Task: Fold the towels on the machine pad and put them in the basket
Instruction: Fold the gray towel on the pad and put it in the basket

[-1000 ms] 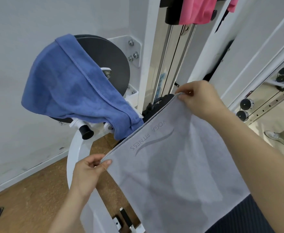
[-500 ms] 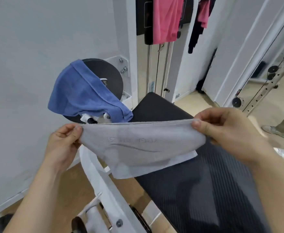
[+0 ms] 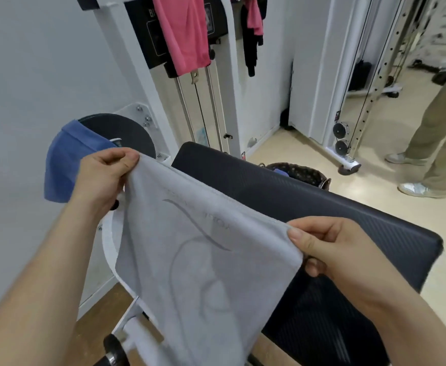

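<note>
Both hands, left (image 3: 102,178) and right (image 3: 332,249), pinch the towel's (image 3: 198,265) top corners, its length hanging lower centre, beside the pad (image 3: 348,215).

Bare machine pad (image 3: 335,215) right of the grey towel (image 3: 190,260); basket (image 3: 299,173) just beyond its far edge, white frame (image 3: 232,101) close left.

grey towel (image 3: 190,260) with darker swirl logo; blue towel (image 3: 63,165); black ribbed pad (image 3: 335,207).
</note>
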Demonstrator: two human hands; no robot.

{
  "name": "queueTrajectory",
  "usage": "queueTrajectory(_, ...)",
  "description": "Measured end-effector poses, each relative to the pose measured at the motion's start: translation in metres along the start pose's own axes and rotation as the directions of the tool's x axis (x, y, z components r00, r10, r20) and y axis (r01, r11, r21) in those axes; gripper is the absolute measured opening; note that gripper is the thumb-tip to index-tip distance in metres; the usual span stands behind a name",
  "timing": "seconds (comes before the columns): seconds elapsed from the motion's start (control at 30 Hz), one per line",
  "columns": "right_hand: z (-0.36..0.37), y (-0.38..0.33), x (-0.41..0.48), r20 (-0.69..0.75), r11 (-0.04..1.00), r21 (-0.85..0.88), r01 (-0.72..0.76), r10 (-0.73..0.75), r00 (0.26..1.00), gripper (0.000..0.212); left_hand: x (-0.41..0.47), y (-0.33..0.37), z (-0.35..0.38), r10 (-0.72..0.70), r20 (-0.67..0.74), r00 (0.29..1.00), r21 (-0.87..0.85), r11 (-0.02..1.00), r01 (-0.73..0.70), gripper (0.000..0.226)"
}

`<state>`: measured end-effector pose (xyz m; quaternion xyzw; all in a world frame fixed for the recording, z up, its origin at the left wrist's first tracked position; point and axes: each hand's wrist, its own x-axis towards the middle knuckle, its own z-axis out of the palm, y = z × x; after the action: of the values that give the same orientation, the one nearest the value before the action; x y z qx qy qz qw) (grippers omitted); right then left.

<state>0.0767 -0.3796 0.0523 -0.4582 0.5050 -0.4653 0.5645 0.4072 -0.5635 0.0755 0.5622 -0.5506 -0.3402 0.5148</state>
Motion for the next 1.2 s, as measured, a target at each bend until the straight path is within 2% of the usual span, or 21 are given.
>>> queueTrajectory(0.07, -0.013, 0.016, 0.01, -0.231, 0.976, -0.209, -0.053, 0.004, 0.973, 0.016, 0.013, -0.013, 0.03, -0.019, 0.076, 0.997, 0.054, 0.998, 0.014, 0.009)
queueTrajectory(0.13, -0.025, 0.034, 0.025, -0.415, 0.852, -0.502, -0.146, -0.089, 0.905, 0.014, 0.027, -0.033, 0.063, -0.071, 0.16, 0.985, 0.111, 0.992, 0.053, 0.013)
queueTrajectory(0.2, -0.033, 0.048, 0.041, -0.475, 0.69, -0.686, -0.233, -0.182, 0.861, 0.015, 0.037, -0.054, 0.093, -0.118, 0.22, 0.968, 0.184, 0.98, 0.078, 0.013)
queueTrajectory(0.27, -0.041, 0.06, 0.057, -0.495, 0.585, -0.761, -0.281, -0.243, 0.835, 0.018, 0.046, -0.07, 0.118, -0.148, 0.228, 0.962, 0.189, 0.976, 0.105, 0.013)
queueTrajectory(0.37, -0.053, 0.065, 0.077, -0.509, 0.514, -0.797, -0.318, -0.287, 0.811, 0.022, 0.061, -0.082, 0.142, -0.171, 0.193, 0.966, 0.149, 0.978, 0.143, 0.015)
queueTrajectory(0.53, -0.065, 0.056, 0.101, -0.565, 0.536, -0.769, -0.347, -0.318, 0.761, 0.013, 0.084, -0.087, 0.162, -0.181, 0.167, 0.969, 0.107, 0.98, 0.165, 0.014)
queueTrajectory(0.77, -0.074, 0.057, 0.116, -0.566, 0.517, -0.78, -0.354, -0.341, 0.75, 0.01, 0.097, -0.09, 0.177, -0.175, 0.161, 0.971, 0.088, 0.983, 0.163, 0.016)
queueTrajectory(1.07, -0.073, 0.066, 0.125, -0.568, 0.523, -0.787, -0.328, -0.405, 0.716, 0.013, 0.103, -0.085, 0.184, -0.082, 0.144, 0.986, 0.188, 0.981, 0.054, 0.018)
queueTrajectory(1.2, -0.062, 0.063, 0.121, -0.499, 0.433, -0.856, -0.284, -0.544, 0.675, 0.024, 0.097, -0.084, 0.184, 0.06, 0.115, 0.992, 0.336, 0.937, -0.095, 0.018)
